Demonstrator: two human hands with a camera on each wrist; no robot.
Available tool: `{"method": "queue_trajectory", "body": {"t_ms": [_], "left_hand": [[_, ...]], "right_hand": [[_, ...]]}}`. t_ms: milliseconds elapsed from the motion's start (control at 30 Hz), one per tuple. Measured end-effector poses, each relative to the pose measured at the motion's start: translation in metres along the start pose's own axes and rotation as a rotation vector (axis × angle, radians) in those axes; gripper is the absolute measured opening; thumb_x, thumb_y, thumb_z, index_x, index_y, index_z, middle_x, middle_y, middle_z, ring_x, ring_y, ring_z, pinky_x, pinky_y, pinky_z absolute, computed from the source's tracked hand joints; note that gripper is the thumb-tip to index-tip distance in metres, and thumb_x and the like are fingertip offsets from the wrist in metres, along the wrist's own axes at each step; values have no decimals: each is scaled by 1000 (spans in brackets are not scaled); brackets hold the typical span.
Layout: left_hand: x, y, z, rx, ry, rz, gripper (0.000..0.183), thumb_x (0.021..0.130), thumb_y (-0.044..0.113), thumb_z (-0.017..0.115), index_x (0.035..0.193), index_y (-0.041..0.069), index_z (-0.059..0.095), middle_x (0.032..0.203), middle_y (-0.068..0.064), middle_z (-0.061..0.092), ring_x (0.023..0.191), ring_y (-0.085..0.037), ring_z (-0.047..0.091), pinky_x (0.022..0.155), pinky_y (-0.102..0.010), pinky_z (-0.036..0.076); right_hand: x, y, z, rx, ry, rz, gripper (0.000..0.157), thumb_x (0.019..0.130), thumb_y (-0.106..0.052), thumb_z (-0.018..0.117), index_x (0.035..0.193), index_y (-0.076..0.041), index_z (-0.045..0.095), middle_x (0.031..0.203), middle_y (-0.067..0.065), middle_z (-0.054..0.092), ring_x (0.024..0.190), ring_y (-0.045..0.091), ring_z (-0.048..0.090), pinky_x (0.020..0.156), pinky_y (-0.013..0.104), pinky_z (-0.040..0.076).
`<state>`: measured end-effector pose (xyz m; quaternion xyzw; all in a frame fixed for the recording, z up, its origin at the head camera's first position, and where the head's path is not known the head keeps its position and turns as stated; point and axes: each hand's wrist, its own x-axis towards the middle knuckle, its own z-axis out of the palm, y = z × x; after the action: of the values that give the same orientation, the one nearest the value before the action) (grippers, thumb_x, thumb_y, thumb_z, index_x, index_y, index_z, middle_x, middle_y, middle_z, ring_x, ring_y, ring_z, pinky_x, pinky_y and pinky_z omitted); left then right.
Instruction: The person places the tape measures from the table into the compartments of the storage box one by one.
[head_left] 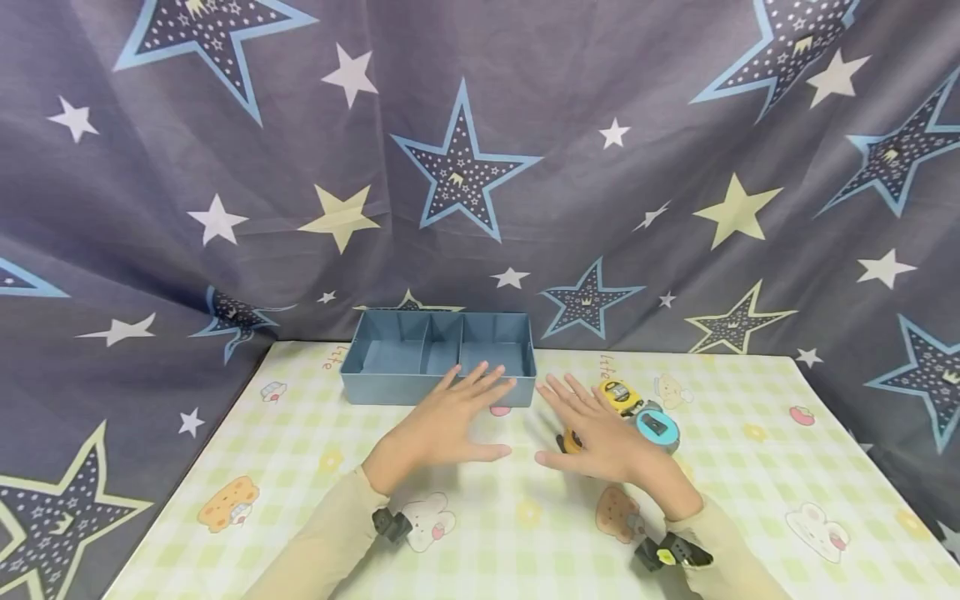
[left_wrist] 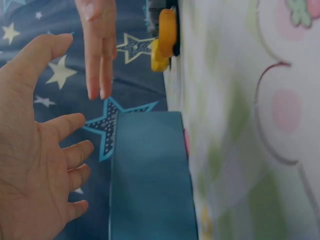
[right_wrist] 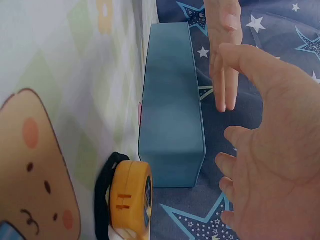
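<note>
Both hands are held palm down over the table with fingers spread, and neither grips anything. My left hand (head_left: 444, 427) is in front of a blue-grey divided box (head_left: 397, 390), its fingertips overlapping the front wall in the head view. To the right, my right hand (head_left: 603, 437) hovers over a group of tape measures. An orange tape measure (right_wrist: 131, 197) with a black strap is partly hidden beneath that hand in the head view. Just beyond lie a yellow tape measure (head_left: 618, 395) and a turquoise one (head_left: 657, 427) with a grey body.
Two dividers split the box into three compartments. A checked cloth with cartoon prints (head_left: 300, 500) covers the table. Behind it hangs a dark curtain (head_left: 570, 192) patterned with stars, meeting the table's back edge.
</note>
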<state>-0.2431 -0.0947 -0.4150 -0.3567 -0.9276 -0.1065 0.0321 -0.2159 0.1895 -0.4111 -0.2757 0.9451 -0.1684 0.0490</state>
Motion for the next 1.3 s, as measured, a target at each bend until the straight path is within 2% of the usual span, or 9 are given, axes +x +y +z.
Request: {"method": "queue_trajectory", "body": {"t_ms": [200,400,567,700,800,933,1033,1100,1300], "left_hand": [[-3,-10,-13,-26,50,-63,90,90,79,50,164,35,22,171,5,17,160,-20,11,132,-54,7],[-12,-25,-35,-141,111,-147,85,91,76,53,162,38,25,170,6,18,160,-22,12,132,-52,8],[-18,-44,-57,-224,158,-235,83,92,73,57,161,34,32,169,0,26,159,-29,18,130,-59,17],[-20,-63,-70,-322,181,-302,77,93,70,58,157,32,41,164,-5,38,154,-34,30,122,-65,31],[-20,-79,-76,-397,194,-347,72,96,67,56,156,28,44,159,-10,46,138,-38,53,110,-62,46],[-19,-103,-79,-424,219,-425,69,102,55,54,156,14,43,156,-20,48,121,-44,63,103,-60,51],[-22,-123,-79,-458,232,-501,68,104,44,55,156,3,39,158,-25,42,135,-48,51,111,-64,45],[-25,-136,-79,-522,230,-545,68,105,37,55,157,-1,35,159,-28,37,141,-50,42,114,-64,42],[-30,-168,-74,-705,163,-643,74,105,27,55,161,-4,18,162,-33,26,149,-49,30,119,-59,39]], "right_hand": [[-3,1,-4,51,46,-27,93,93,-68,58,165,-32,12,173,-1,8,160,29,0,128,66,2],[-8,1,-8,90,85,-74,87,95,-62,62,164,-36,17,172,-2,12,160,32,7,126,69,6],[-10,3,-17,104,125,-91,84,95,-59,64,164,-35,22,171,-1,16,159,31,12,127,67,9],[-11,5,-25,150,119,-65,84,95,-59,64,164,-36,21,172,-3,15,160,30,10,128,65,6],[-11,8,-27,172,131,-66,84,96,-57,64,164,-34,22,172,-1,16,160,31,11,127,67,5],[-13,14,-27,176,167,-77,83,95,-53,67,163,-29,26,170,1,23,158,34,16,125,69,13],[-12,19,-28,181,184,-94,82,95,-49,70,162,-26,30,168,3,29,157,34,23,123,67,25],[-10,23,-28,190,181,-111,80,95,-44,71,161,-24,32,166,5,33,154,34,29,120,64,34],[-3,31,-29,226,132,-123,70,95,-32,74,156,-16,43,157,9,48,143,33,48,111,57,48]]}}
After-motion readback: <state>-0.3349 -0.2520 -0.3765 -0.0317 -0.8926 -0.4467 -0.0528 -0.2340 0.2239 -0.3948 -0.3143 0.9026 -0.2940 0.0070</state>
